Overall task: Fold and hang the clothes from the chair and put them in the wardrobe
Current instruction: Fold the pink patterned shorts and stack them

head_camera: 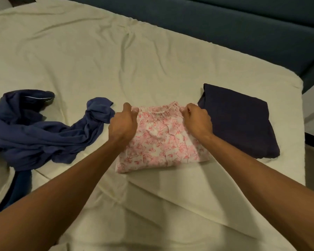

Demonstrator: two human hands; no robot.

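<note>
A pink floral garment (161, 142) with an elastic waistband lies folded into a small rectangle in the middle of the bed. My left hand (124, 122) pinches its far left corner at the waistband. At the far right corner my right hand (198, 119) pinches the same waistband. Touching its right side is a dark navy garment (239, 120), folded flat. A crumpled blue garment (40, 131) sprawls to the left, unfolded, with one end hanging over the bed's near edge.
The bed is covered by a wrinkled cream sheet (98, 60). A dark teal upholstered headboard or sofa (225, 20) runs along the far side. The bed's right edge (304, 142) drops to a pale floor.
</note>
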